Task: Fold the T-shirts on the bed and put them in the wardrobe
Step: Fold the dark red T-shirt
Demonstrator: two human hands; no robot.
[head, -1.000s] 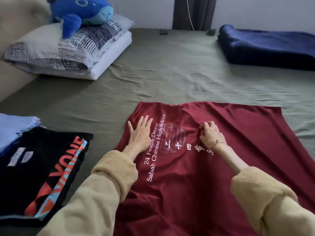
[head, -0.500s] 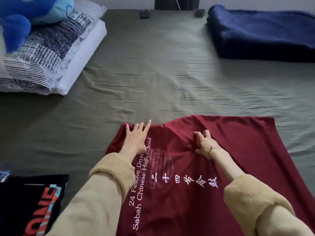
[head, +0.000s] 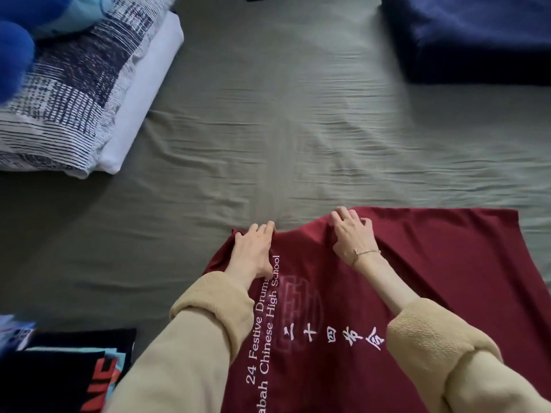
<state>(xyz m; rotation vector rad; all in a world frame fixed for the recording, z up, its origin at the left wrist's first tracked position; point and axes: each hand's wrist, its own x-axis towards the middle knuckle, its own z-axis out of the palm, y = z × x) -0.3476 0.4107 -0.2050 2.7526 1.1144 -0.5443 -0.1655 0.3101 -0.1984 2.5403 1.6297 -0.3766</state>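
Maroon T-shirt point(head: 432, 278): lies spread print-up on the olive bed sheet point(head: 298, 129), near edge of the bed, white lettering across the middle. Left hand point(head: 253, 251): flat on the far left corner, fingers straight and together, pressing, holding nothing. Right hand point(head: 353, 234): resting at the far hem, fingers slightly bent over a raised ripple of cloth; whether it pinches the fabric, I cannot tell. Handling, by my estimate: light, limp, prone to creasing; best taken at hem corners or shoulder seams. Folded black T-shirt point(head: 68, 371): lower left, well apart.
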